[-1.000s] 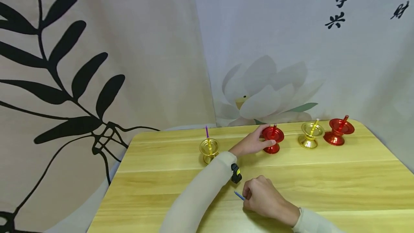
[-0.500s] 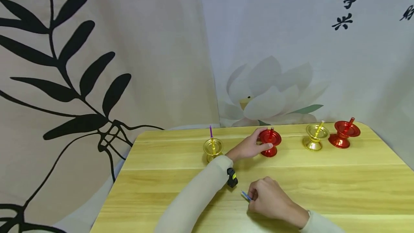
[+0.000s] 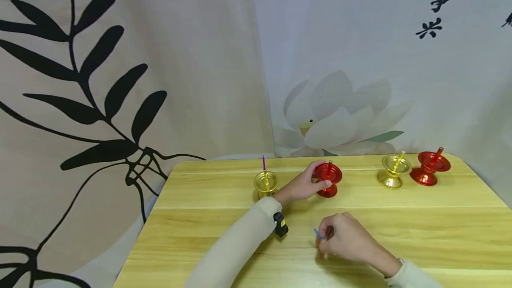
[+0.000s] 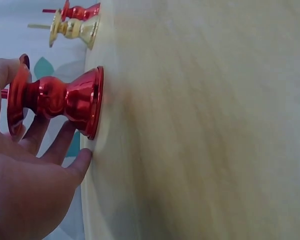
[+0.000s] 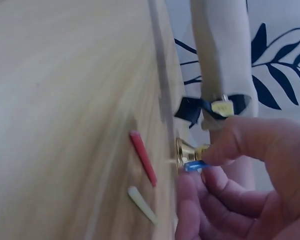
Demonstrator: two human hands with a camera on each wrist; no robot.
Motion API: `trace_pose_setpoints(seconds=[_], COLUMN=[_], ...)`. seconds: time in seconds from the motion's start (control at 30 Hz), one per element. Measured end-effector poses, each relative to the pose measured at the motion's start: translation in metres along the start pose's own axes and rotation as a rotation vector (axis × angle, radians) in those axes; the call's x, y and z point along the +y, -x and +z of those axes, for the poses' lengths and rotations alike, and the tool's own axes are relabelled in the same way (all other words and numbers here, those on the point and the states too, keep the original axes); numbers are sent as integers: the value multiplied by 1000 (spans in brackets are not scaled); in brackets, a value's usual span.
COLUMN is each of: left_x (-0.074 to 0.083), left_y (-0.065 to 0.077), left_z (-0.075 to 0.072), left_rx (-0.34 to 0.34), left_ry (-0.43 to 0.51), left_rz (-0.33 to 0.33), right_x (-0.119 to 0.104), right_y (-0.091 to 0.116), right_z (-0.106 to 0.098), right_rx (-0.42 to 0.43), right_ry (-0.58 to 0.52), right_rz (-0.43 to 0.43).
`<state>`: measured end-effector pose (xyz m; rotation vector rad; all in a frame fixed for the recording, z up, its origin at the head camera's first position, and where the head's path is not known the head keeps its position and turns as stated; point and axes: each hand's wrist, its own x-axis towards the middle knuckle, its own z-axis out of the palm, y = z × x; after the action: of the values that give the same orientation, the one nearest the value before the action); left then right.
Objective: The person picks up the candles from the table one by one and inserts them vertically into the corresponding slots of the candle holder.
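Note:
My left hand [image 3: 302,186] grips a shiny red candle holder [image 3: 329,174] by its dish, thumb on the near side. This holder stands upright; a short red stem with a dark tip rises from it. In the left wrist view the fingers spread beneath the dish [image 4: 15,102]. Nearer to me, my right hand [image 3: 348,237] pinches a thin blue candle [image 5: 195,165] between thumb and fingers, just above the table. Beside those fingers lie a red candle [image 5: 143,158] and a pale yellow candle [image 5: 142,204]; in the head view the pale one is hidden.
A gold candle holder [image 3: 266,181] with a yellow stem and a purple candle [image 3: 264,162] stands at left, close to my left forearm. At right stand another gold holder [image 3: 392,174] and another red holder [image 3: 428,172]. A curtain [image 3: 216,79] hangs behind the table [image 3: 200,243].
My left hand has slid the red candle holder left and towards me. My right hand has shifted slightly right, the blue candle has turned, and the red candle shows beside it. The head view has turned left.

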<state>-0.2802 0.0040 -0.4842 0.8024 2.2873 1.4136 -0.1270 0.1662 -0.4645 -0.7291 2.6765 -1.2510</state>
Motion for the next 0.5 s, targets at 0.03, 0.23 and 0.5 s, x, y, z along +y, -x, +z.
trace_pose_setpoints(seconds=[0.03, 0.23, 0.5], left_x=[-1, -6, -12], left_y=[1, 11, 22], left_z=[-1, -5, -10], left_rx=[2, 4, 43], left_ry=[1, 36, 64], left_rz=[0, 5, 11], right_x=[1, 9, 13], right_y=[0, -6, -15], right_z=[-2, -10, -17], right_rx=[2, 36, 78], right_ry=[-7, -74, -146], right_rz=[1, -4, -4])
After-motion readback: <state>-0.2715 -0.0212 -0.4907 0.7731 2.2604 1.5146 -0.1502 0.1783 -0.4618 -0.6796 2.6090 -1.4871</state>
